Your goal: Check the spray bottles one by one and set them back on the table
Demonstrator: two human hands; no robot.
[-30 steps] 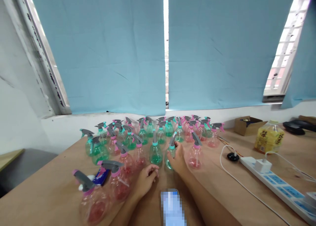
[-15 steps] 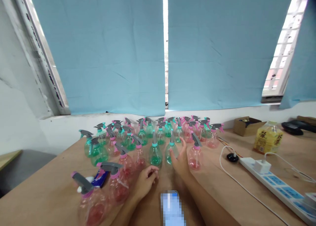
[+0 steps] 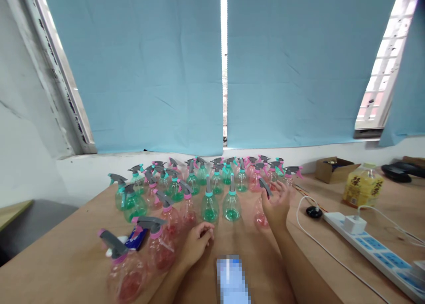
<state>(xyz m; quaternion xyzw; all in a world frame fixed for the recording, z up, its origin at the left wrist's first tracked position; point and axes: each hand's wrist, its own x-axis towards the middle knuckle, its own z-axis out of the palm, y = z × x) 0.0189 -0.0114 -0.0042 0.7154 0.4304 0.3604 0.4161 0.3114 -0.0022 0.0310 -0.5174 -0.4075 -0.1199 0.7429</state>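
Note:
My right hand point(image 3: 278, 202) is at a red-tinted spray bottle point(image 3: 261, 220) on the right, its thumb by the grey and pink spray head point(image 3: 265, 187). Its fingers are apart and bent, and the hand hides part of the bottle; firm contact cannot be made out. My left hand point(image 3: 198, 242) rests on the table with its fingers curled in and nothing visible in them. Just beyond it stand a green-tinted spray bottle point(image 3: 210, 208) and a second green one point(image 3: 231, 206), both upright with grey heads and turquoise collars.
Several more pink and green spray bottles point(image 3: 175, 191) fill the table's back and left. A phone point(image 3: 233, 279), its screen blurred, lies between my forearms. To the right are a power strip point(image 3: 378, 251), a white cable, a yellow-labelled jug point(image 3: 361, 186) and a cardboard box point(image 3: 332, 172).
My right hand has moved right, from beside the second green bottle to the red-tinted bottle. My left hand stays in place.

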